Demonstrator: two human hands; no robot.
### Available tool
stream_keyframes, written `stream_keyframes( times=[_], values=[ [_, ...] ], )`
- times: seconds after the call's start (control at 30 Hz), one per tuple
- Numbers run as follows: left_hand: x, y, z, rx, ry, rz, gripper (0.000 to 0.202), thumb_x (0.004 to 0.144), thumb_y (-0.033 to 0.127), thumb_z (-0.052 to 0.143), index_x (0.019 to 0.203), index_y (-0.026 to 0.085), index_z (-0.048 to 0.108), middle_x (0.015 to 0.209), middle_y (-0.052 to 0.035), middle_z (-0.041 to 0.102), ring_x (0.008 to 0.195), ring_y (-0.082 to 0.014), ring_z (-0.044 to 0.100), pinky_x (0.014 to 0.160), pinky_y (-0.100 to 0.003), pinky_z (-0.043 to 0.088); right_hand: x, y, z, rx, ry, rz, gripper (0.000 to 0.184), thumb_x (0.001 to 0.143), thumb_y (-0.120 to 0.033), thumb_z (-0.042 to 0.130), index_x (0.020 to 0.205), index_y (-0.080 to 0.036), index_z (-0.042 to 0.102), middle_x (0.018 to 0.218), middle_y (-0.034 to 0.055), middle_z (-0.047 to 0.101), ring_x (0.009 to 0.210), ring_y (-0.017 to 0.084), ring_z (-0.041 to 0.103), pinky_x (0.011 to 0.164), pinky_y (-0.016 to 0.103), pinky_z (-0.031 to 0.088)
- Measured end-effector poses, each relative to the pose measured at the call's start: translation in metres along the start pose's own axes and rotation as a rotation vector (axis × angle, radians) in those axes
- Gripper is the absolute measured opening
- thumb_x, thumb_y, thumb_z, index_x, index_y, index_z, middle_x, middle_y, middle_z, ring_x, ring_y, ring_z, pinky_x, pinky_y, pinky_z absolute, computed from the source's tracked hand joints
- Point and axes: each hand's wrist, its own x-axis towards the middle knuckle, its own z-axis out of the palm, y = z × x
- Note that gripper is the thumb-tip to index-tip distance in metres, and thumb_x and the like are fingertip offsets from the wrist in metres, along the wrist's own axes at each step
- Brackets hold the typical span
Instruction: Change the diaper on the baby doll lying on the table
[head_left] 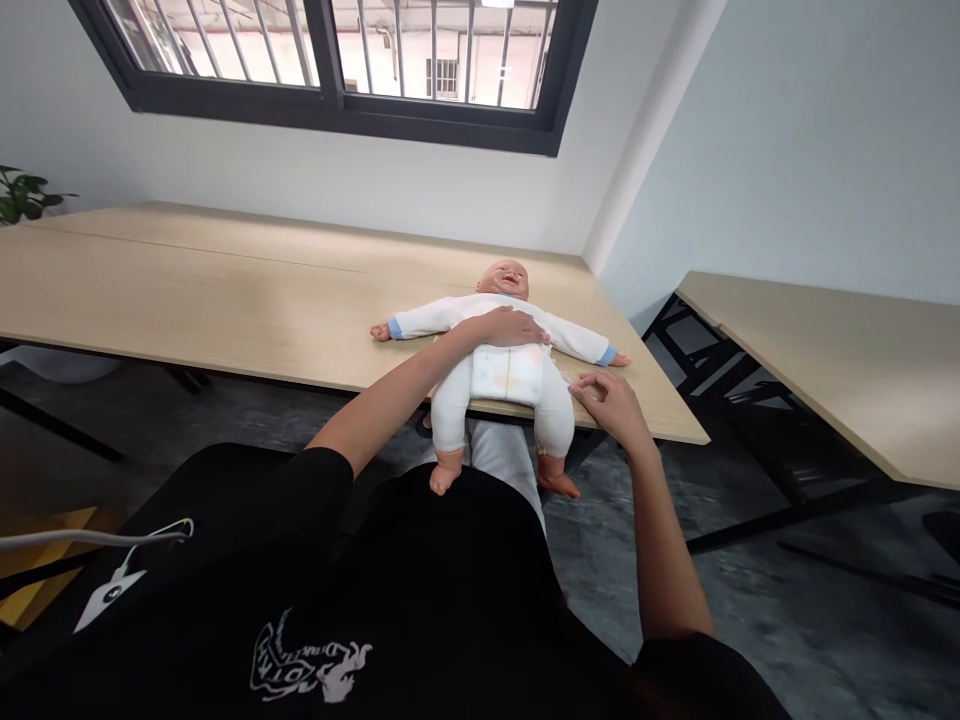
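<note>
A baby doll (465,318) lies on its back on a light wood table (225,295), wearing a white long-sleeved top with blue cuffs. A white diaper (507,373) wraps its middle. Its bare legs reach past the table's front edge, with the feet hanging over my lap. My left hand (511,326) rests flat on the doll's chest, holding nothing. Loosely curled, my right hand (604,406) sits beside the doll's thigh, near the diaper's edge, and holds nothing.
A second wood table (817,370) on a black frame stands to the right, over a grey concrete floor. A barred window (337,60) and a wall rise behind the table. A leafy plant (22,195) shows at far left. My black shirt fills the bottom.
</note>
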Motion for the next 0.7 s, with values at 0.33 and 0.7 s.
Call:
stream_keyframes(
  times=[0.33,0.7],
  values=[
    [-0.002,0.004,-0.001,0.004,-0.012,-0.013,0.048,0.104,0.051,0.026,0.132,0.042,0.064,0.156,0.0082,0.049,0.151,-0.0203,0.033,0.127,-0.054,0.011,-0.01,-0.011,-0.018,0.059,-0.019,0.152,0.058,0.07,-0.068,0.064,0.09,-0.015,0.072,0.089,0.0092,0.067,0.083,0.022,0.056,0.081,0.036,0.044],
    [-0.001,0.001,0.001,-0.041,0.013,0.003,0.046,0.104,0.051,0.029,0.129,0.04,0.066,0.154,0.0082,0.052,0.15,-0.0204,0.035,0.127,-0.055,0.01,-0.01,-0.012,-0.018,0.113,-0.081,0.132,0.066,0.074,-0.081,0.059,0.088,-0.016,0.065,0.088,0.0092,0.067,0.082,0.021,0.06,0.079,0.036,0.047]
  ],
)
